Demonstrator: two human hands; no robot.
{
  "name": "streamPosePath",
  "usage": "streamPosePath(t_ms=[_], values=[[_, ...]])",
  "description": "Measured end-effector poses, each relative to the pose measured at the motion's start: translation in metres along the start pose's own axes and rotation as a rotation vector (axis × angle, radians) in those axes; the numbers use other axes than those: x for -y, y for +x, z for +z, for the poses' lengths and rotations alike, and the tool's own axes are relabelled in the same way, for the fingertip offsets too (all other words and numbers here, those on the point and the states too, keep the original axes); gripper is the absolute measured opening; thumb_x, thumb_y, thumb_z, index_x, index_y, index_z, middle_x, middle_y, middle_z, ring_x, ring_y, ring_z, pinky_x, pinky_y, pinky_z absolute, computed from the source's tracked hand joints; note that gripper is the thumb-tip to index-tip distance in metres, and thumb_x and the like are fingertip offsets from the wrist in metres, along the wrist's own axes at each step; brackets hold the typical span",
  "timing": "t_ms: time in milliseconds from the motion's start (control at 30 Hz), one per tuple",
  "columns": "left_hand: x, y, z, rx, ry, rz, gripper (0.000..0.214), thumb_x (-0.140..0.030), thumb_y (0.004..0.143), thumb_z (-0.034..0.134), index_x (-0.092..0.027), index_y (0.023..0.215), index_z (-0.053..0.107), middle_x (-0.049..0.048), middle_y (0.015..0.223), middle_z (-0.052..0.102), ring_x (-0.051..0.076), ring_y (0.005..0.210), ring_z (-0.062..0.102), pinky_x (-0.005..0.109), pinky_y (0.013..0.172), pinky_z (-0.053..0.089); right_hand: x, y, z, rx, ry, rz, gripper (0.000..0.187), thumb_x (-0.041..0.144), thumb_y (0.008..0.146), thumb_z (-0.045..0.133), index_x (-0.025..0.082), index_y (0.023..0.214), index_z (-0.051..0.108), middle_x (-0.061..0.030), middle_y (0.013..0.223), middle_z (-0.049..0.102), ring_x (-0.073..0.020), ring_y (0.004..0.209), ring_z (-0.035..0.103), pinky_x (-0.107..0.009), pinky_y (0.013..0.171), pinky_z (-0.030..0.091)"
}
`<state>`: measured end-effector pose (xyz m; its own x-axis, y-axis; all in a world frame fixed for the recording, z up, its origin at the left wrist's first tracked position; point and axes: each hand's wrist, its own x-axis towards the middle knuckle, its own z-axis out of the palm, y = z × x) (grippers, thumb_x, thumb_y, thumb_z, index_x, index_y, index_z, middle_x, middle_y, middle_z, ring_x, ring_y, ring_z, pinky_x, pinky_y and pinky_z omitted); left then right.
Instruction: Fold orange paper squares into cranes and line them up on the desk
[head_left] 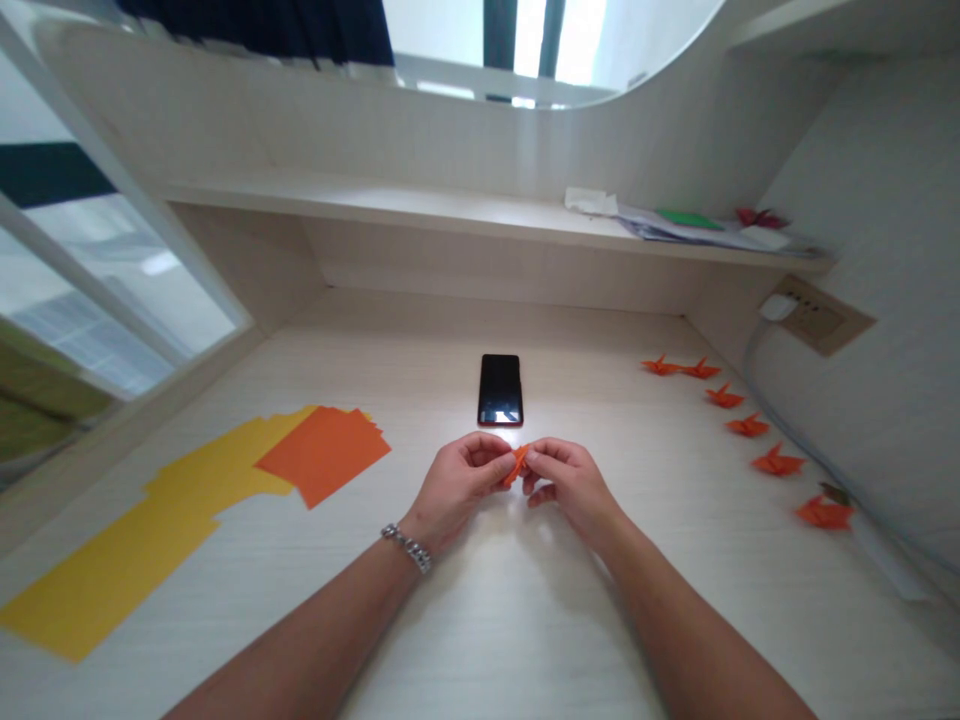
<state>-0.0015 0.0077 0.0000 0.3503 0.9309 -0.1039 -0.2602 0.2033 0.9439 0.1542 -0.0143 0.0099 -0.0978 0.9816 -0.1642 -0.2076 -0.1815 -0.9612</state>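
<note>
Pale desktop [487, 640] beneath, hands [461, 485] pinch folded paper [517, 466] (orange).

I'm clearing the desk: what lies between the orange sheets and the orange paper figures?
In the head view: left hand and right hand, holding folded orange paper, and the phone just beyond.

Head view, single: worn on the person's head, facing forward and down over the bench [480, 640]; wide field. Left hand [459, 482] and right hand [576, 488] near, towards 6 o'clock; left forearm [315, 620] entering at 7, right forearm [675, 600] at 5; shelf [420, 203] farther, at 12.
</note>
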Motion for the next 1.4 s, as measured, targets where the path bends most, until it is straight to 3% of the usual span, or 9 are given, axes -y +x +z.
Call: streamPosePath(t_ms=[167,300,433,600,700,900,1000,1200,1400], values=[[-0.003,0.001,-0.001,-0.055,0.265,0.099,0.022,-0.033,0.074,0.072,-0.014,0.076,0.062,0.0027,0.073,0.064,0.014,0.068,0.057,0.024,0.063,0.045,-0.008,0.002,0.001,-0.046,-0.017,-0.067,0.023,0.039,0.075,0.067,0.016,0.077,0.063,-0.0010,0.067,0.062,-0.0112,0.058,0.056,-0.021,0.048,0.048],[-0.006,0.001,0.001,0.007,0.429,0.134,0.026,-0.039,0.082,0.062,-0.014,0.075,0.065,0.0038,0.073,0.064,0.013,0.066,0.055,0.023,0.061,0.043,-0.014,0.002,0.002,-0.083,-0.126,-0.160,0.023,0.039,0.080,0.062,0.016,0.081,0.062,-0.0015,0.068,0.062,-0.0134,0.063,0.059,-0.023,0.052,0.050],[-0.005,0.000,0.003,0.037,0.343,0.093,0.028,-0.040,0.080,0.064,-0.014,0.072,0.062,0.0027,0.069,0.063,0.013,0.063,0.056,0.023,0.060,0.045,-0.016,0.001,0.002,-0.066,-0.265,-0.220,0.022,0.038,0.082,0.060,0.016,0.082,0.062,-0.0030,0.072,0.063,-0.0154,0.066,0.059,-0.027,0.056,0.052],[-0.004,-0.001,0.004,0.075,0.010,-0.035,0.026,-0.038,0.082,0.062,-0.014,0.073,0.060,0.0025,0.072,0.061,0.015,0.069,0.059,0.031,0.068,0.053,-0.015,0.000,0.001,-0.052,-0.309,-0.248,0.020,0.036,0.084,0.057,0.016,0.081,0.061,-0.0027,0.072,0.063,-0.0150,0.066,0.059,-0.027,0.058,0.052],[-0.004,0.000,0.004,0.042,-0.033,-0.092,0.023,-0.035,0.081,0.063,-0.014,0.073,0.060,0.0040,0.073,0.062,0.015,0.070,0.060,0.032,0.068,0.054,-0.015,0.000,0.000,-0.055,-0.322,-0.260,0.020,0.035,0.084,0.056,0.016,0.082,0.062,-0.0029,0.073,0.064,-0.0153,0.067,0.060,-0.027,0.059,0.052],[0.001,0.005,-0.001,-0.130,0.209,0.042,0.025,-0.038,0.081,0.062,-0.013,0.076,0.064,0.0052,0.076,0.065,0.014,0.069,0.060,0.024,0.063,0.050,-0.018,0.006,0.000,-0.153,-0.252,-0.204,0.021,0.036,0.082,0.057,0.016,0.083,0.062,-0.0033,0.074,0.063,-0.0163,0.069,0.062,-0.026,0.056,0.053],[0.002,0.003,-0.001,-0.130,0.339,0.096,0.028,-0.041,0.083,0.059,-0.014,0.079,0.064,0.0050,0.075,0.066,0.015,0.066,0.061,0.026,0.063,0.050,-0.019,0.009,-0.001,-0.181,-0.238,-0.151,0.021,0.036,0.080,0.057,0.016,0.080,0.062,-0.0031,0.071,0.063,-0.0163,0.065,0.063,-0.026,0.053,0.052],[0.001,-0.004,-0.001,-0.103,0.644,0.188,0.026,-0.041,0.085,0.055,-0.017,0.080,0.066,0.0041,0.075,0.069,0.017,0.069,0.064,0.026,0.063,0.048,-0.019,0.005,0.000,-0.164,-0.375,-0.177,0.020,0.037,0.079,0.061,0.017,0.082,0.061,-0.0025,0.071,0.066,-0.0161,0.062,0.063,-0.026,0.055,0.051],[0.001,-0.002,-0.002,-0.095,0.572,0.201,0.019,-0.036,0.080,0.061,-0.017,0.081,0.065,0.0052,0.078,0.069,0.017,0.070,0.064,0.026,0.063,0.050,-0.022,0.009,-0.003,-0.120,-0.276,-0.123,0.024,0.041,0.079,0.060,0.017,0.076,0.060,-0.0027,0.067,0.066,-0.0165,0.060,0.064,-0.028,0.056,0.052]])
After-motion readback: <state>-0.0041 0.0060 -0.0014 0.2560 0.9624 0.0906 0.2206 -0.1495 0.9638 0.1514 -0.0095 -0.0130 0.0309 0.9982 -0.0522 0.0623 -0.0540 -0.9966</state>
